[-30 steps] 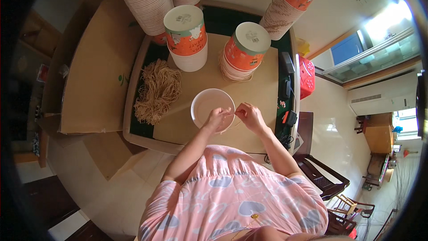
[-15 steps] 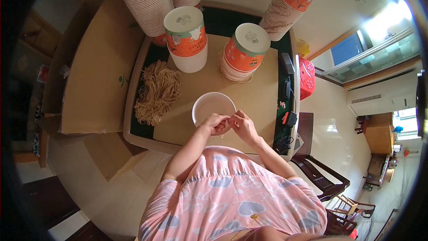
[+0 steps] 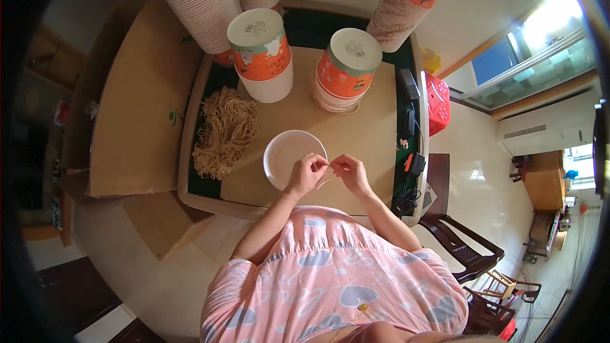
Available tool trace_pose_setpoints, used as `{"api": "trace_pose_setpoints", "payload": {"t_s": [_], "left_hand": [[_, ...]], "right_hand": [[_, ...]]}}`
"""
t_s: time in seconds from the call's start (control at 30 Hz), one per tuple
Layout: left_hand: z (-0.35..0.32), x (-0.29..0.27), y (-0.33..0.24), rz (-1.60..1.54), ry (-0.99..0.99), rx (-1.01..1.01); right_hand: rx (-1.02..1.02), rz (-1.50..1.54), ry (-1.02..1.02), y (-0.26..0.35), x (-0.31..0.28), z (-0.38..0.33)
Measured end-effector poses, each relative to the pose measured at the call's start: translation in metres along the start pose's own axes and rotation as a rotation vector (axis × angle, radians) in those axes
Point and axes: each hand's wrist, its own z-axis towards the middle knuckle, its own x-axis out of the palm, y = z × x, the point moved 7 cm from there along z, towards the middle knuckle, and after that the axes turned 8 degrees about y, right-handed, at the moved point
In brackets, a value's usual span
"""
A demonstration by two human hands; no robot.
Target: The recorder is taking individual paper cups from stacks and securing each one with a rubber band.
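The one camera is sitting on the person's head and looking almost straight down, its fisheye lens bending every edge toward a dark round rim. It is taking in the desk (image 3: 375,133) from close above, with the person's pink patterned top (image 3: 330,279) filling the lower middle and the tiled floor (image 3: 470,146) curving away on the right.

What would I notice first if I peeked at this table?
Probably the tall stacks of orange-and-white paper cups along the table's far side. Next, the tangled pile of dry noodles at the left, beside a white bowl. The left hand and right hand meet at the bowl's near rim, pinching something thin.
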Motion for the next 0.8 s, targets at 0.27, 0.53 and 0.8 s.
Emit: {"api": "trace_pose_setpoints", "payload": {"t_s": [0.27, 0.53, 0.8], "left_hand": [[-0.016, 0.003, -0.043, 0.574, -0.056, 0.301], [-0.015, 0.000, -0.030, 0.394, -0.066, 0.217], [-0.012, -0.001, 0.001, 0.006, -0.072, 0.020]], "right_hand": [[0.105, 0.215, 0.048, -0.015, 0.007, 0.003], [0.086, 0.209, 0.225, -0.008, 0.010, 0.002], [0.006, 0.167, 0.214, -0.012, 0.012, 0.006]]}}
